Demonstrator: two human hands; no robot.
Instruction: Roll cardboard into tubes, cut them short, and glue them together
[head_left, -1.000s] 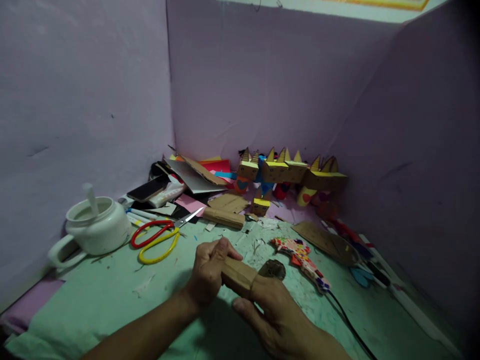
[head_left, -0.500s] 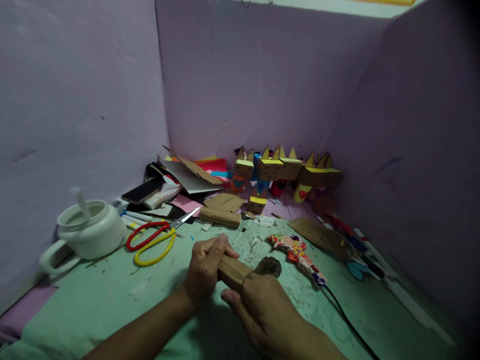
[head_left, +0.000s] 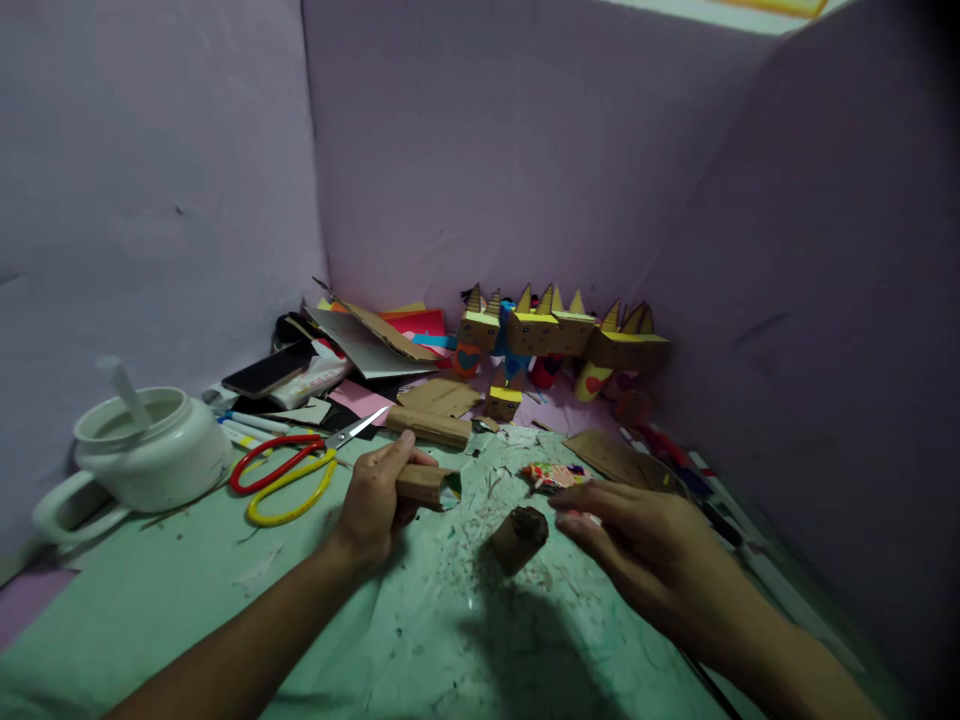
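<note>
My left hand [head_left: 375,500] is closed round a brown cardboard tube [head_left: 424,484], holding it just above the green mat [head_left: 225,590]. My right hand [head_left: 637,545] hovers open with fingers stretched out, over the colourful glue gun [head_left: 553,474]. A small dark cardboard piece [head_left: 519,536] lies on the mat between my hands, close to the right fingertips.
Red and yellow scissors [head_left: 289,470] lie left of the tube, with a white pot [head_left: 139,455] and spoon further left. A second cardboard tube [head_left: 427,426], paper scraps, a phone [head_left: 266,370] and several cardboard figures [head_left: 559,335] sit at the back. Purple walls enclose three sides.
My right hand has let go of the tube and moved right toward the glue gun. The left hand keeps the tube and has drawn it left.
</note>
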